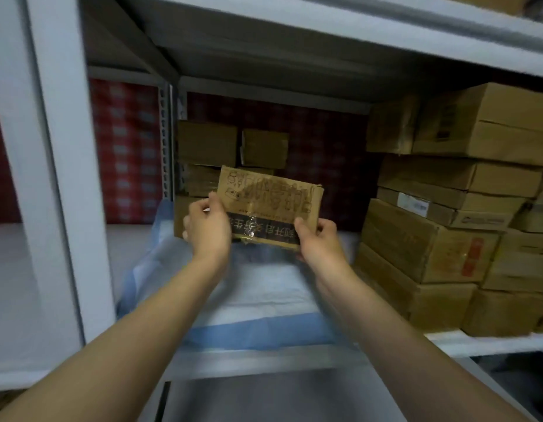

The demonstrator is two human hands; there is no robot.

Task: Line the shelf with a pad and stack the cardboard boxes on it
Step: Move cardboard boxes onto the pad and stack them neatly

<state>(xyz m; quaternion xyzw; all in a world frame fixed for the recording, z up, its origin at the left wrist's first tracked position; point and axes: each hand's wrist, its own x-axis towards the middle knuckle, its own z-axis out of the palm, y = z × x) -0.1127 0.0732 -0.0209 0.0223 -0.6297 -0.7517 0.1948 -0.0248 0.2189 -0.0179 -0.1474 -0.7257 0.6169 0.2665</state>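
Printed cardboard box [268,205], Chinese lettering blurred, gripped at its lower corners between left hand [207,228] and right hand [320,240], above the pad [264,300].

The printed cardboard box [268,205] covers the lower boxes of the back stack [206,144] behind it, and its own bottom corners are hidden under the left hand [207,228] and right hand [320,239]. Its print is too smeared to read. To the right of that box, the big pile of boxes [465,208] runs off the picture's right edge, and the pad [258,300] beneath is blurred where the arms cross it.
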